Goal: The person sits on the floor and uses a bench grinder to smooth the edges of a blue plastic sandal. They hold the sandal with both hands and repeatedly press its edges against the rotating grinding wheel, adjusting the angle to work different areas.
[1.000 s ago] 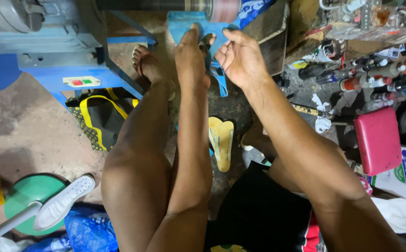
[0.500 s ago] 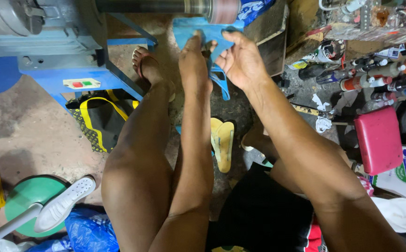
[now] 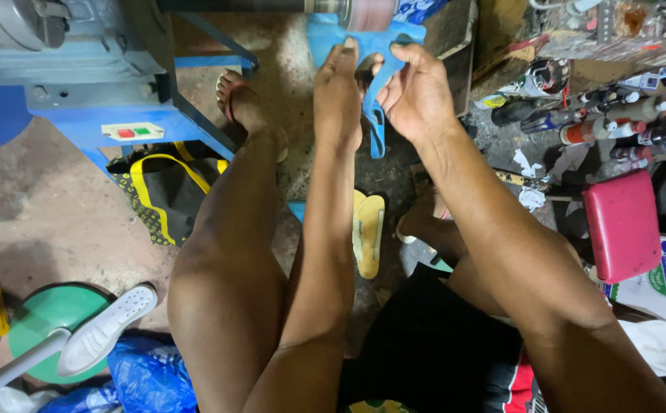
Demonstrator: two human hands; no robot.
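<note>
Now, hands: left hand (image 3: 338, 92) and right hand (image 3: 417, 95) are both gripping the blue sandal (image 3: 367, 46), fingers clamped on its sole edges, holding it up against the grinding wheel (image 3: 369, 11) on the machine shaft.
Change: over the last second the sandal is creeping slightly higher and closer to the wheel; the grip is staying the same, the strap (image 3: 377, 126) is hanging below the hands. Judging by this, the sole edge is being pressed in for sanding.
Sandal place: at top centre, touching or just under the wheel; contact itself cannot be told.
Switch plate: pale rectangle with a red and a green button (image 3: 132, 131), sitting on the blue machine frame (image 3: 80, 115) at left.
Box: white carton with green round mark (image 3: 665, 287), lying at right, beside a pink cushion (image 3: 622, 223).
Bottles: dark ones with coloured labels (image 3: 616, 122), crowding the right shelf.
Floor: yellow sandal (image 3: 369, 233) lying between the legs.
</note>
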